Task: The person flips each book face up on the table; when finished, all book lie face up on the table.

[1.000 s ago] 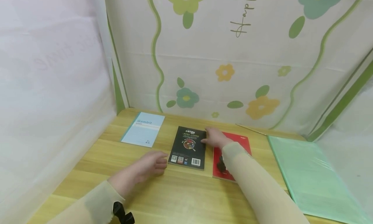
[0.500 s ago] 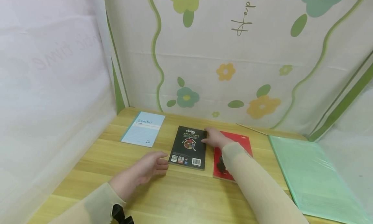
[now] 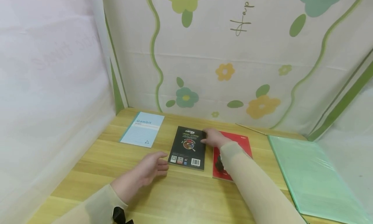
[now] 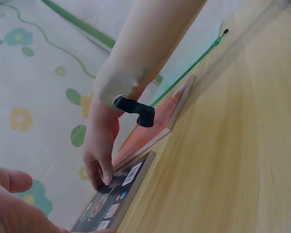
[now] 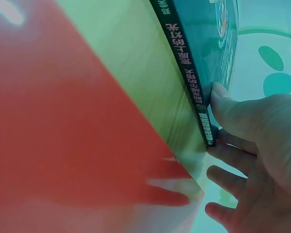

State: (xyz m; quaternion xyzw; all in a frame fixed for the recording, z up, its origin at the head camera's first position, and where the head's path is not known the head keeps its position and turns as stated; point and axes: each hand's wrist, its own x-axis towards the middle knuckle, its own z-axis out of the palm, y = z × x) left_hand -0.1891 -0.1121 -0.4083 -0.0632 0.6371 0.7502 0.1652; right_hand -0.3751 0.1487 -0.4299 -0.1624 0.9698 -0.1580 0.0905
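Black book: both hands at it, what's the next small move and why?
Probably lift the spine edge. The right hand has thumb and fingers pinching the black book at its far right corner, beside the red book, while the book looks flat on the table. The left hand lies open at the near left corner, placed to steady it.

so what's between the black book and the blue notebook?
Only bare table. In the head view, black book and blue notebook lie apart, with no object in that wood strip.
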